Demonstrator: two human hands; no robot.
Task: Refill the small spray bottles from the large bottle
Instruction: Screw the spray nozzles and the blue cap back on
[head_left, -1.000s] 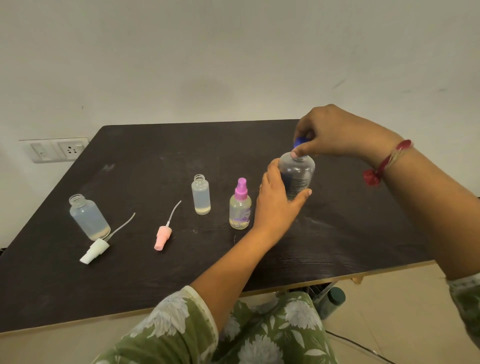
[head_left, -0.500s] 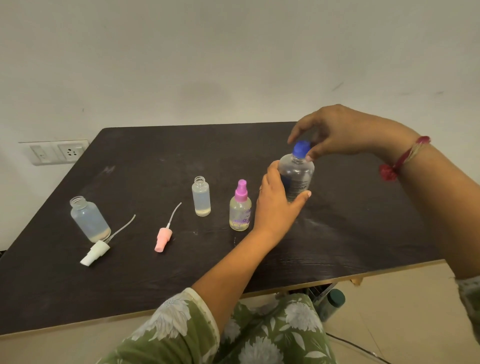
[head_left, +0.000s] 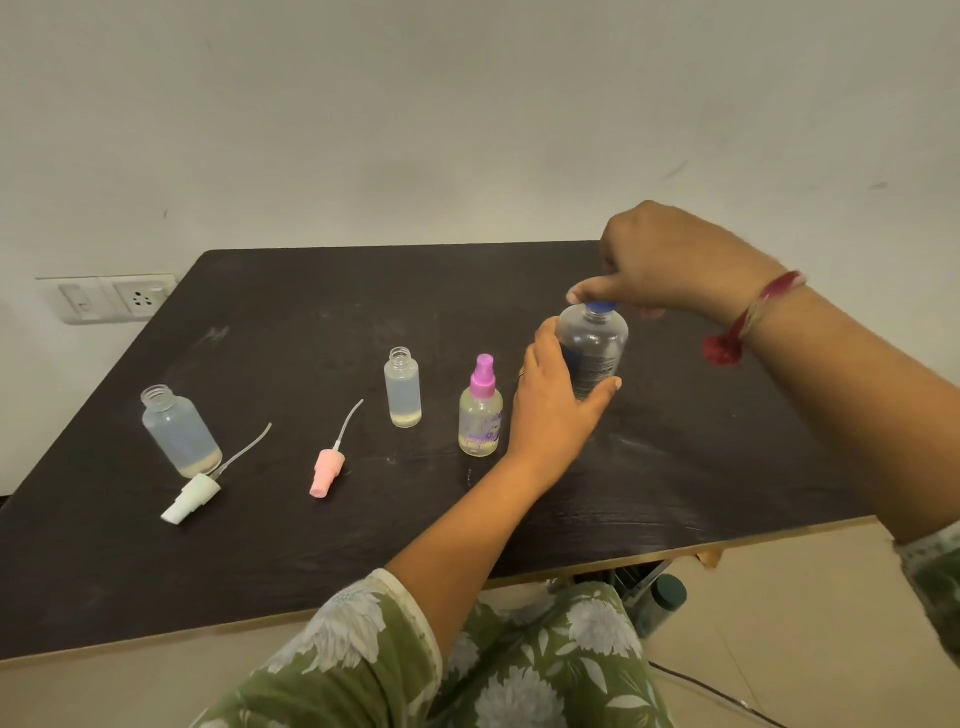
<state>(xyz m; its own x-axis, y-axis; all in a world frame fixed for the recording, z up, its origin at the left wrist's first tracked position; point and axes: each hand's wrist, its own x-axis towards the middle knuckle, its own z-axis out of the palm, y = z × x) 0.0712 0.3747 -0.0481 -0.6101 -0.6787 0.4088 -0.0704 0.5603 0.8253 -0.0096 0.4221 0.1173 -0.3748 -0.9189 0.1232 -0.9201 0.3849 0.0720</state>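
Note:
The large clear bottle (head_left: 595, 347) stands upright on the dark table (head_left: 311, 312). My left hand (head_left: 556, 405) wraps around its body. My right hand (head_left: 670, 262) pinches its blue cap (head_left: 601, 308) from above. Left of it stands a small bottle with a purple spray top (head_left: 481, 410). Further left is an open slim bottle (head_left: 402, 388) with a little liquid, its pink spray head (head_left: 327, 470) lying on the table. At the far left stands an open round bottle (head_left: 179, 431), with its white spray head (head_left: 189, 500) lying beside it.
A wall socket (head_left: 117, 299) sits on the wall to the left of the table. Under the table's front right edge a dark green bottle (head_left: 662, 603) stands on the floor, and a cable (head_left: 717, 693) runs across the tiles.
My right hand opened off the blue cap half a second ago and has closed on it again. My left hand has kept its hold on the bottle.

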